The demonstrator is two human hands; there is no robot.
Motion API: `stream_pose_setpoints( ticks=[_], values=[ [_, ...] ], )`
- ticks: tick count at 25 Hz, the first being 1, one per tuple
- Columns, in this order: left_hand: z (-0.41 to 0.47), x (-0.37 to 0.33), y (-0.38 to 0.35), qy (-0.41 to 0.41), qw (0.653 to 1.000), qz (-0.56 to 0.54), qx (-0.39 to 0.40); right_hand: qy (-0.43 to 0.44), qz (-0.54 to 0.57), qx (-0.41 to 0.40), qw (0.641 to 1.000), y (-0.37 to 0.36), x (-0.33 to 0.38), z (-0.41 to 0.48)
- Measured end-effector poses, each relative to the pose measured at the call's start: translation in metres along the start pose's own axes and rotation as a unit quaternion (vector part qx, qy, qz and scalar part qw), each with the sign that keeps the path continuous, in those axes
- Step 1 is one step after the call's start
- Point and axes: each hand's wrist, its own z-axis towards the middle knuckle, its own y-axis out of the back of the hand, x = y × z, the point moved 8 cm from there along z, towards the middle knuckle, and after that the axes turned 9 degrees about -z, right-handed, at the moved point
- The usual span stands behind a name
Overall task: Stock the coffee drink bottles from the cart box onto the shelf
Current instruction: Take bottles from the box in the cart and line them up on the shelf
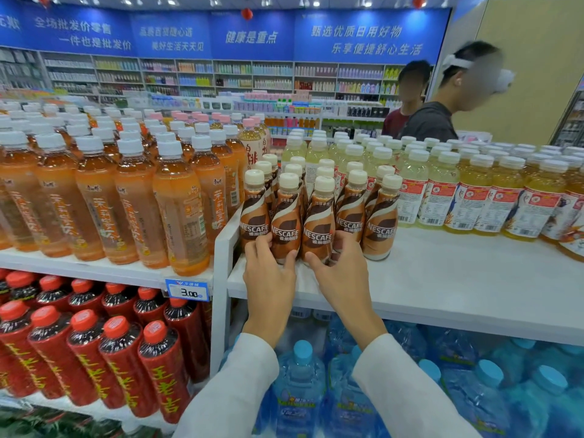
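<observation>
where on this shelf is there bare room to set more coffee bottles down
Widest bare patch: the white shelf right of the coffee bottles, in front of the yellow tea bottles, running on rightward. The back rows are packed too. Crowded: the orange tea bottles left of the divider fill their shelf to its front edge.
</observation>
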Motion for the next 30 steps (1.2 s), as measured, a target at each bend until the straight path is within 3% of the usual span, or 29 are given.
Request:
stream_pose_setpoints(
  ticks=[11, 16, 20, 24, 30],
  values=[
    [-0.033, -0.009, 0.008, -0.008, 0.999, -0.002, 0.054, 0.031, -0.001, 0.088, 0.996, 0.013, -0.002, -0.034],
    [-0.072, -0.009, 0.037, 0.008, 0.999, 0.033, 0.012, 0.051, 0.033, 0.132, 0.989, 0.034, 0.001, -0.072],
    [-0.134, 0.012, 0.081, 0.073, 0.996, 0.046, -0.038, 0.035, 0.087, 0.170, 0.981, 0.037, -0.023, -0.122],
    [-0.221, 0.051, 0.144, 0.153, 0.981, 0.062, -0.103, 0.002, 0.123, 0.268, 0.956, -0.002, -0.046, -0.187],
    [-0.377, 0.113, 0.266, 0.315, 0.914, 0.120, -0.227, -0.015, 0.131, 0.471, 0.872, -0.082, -0.036, -0.315]
  ],
)
